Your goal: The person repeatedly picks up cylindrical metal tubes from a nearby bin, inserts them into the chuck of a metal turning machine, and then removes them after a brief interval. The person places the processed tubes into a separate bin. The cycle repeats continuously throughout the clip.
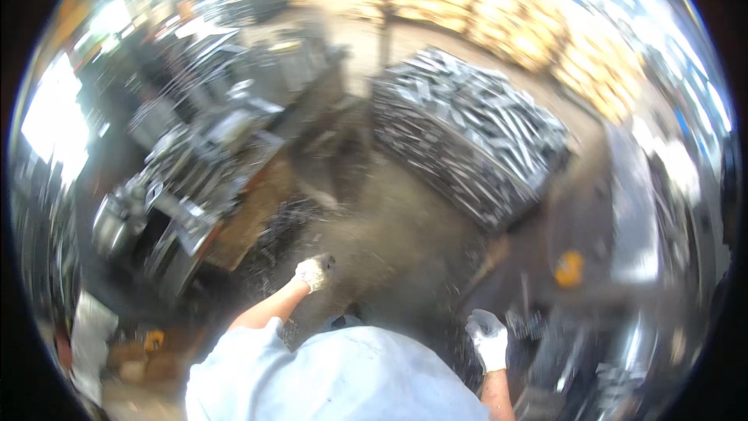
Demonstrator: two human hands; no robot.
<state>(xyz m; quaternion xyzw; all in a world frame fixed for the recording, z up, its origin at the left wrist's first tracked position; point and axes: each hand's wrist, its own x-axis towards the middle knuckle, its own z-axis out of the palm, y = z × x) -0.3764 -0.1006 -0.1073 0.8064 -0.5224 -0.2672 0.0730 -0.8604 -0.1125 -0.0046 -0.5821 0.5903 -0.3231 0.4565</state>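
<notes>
My left hand (315, 272), in a white work glove with a dark patch at the finger end, reaches forward over the floor near the machine on the left. Blur hides how its fingers lie, and no held thing can be made out. Lower right, my right hand (488, 340), also in a white glove, hangs beside my body. Its fingers are loosely bent and apart, with nothing seen in them. The nearest large thing to it is a dark bench (600, 293) on the right.
Ahead stands a large dark mesh-sided bin (444, 160) heaped with grey metal pieces (483, 105). A metalworking machine (195, 164) fills the left. Pale yellow stacks (518, 23) line the back. A yellow object (569, 269) sits on the right, and dark scraps (284, 222) lie on the floor (382, 226).
</notes>
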